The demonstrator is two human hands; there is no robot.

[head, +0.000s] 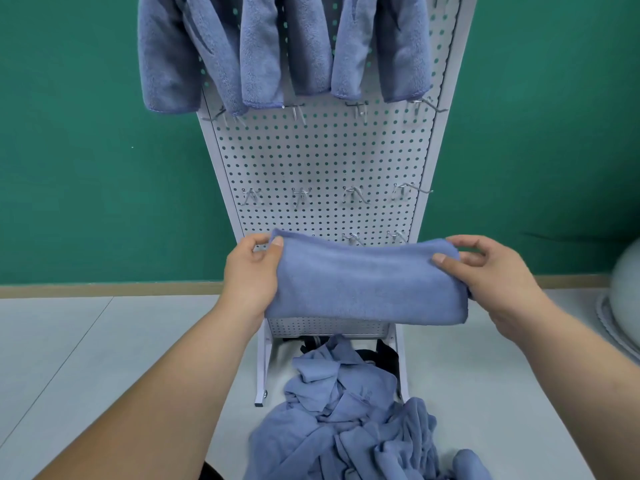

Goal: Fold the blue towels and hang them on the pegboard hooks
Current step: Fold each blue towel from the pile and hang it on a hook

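With each grip clamped on one end of the folded towel (367,282) (left hand (251,271), right hand (491,275)), I fear a loose pinch lets the fold open.

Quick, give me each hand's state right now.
Left hand: closed, pinching the left end of the folded blue terry towel.
Right hand: closed, pinching the same towel's right end.

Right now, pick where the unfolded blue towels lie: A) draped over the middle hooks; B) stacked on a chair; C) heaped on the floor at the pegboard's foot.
C: the crumpled pile lies on the floor at the base of the pegboard, whose middle hooks are bare.
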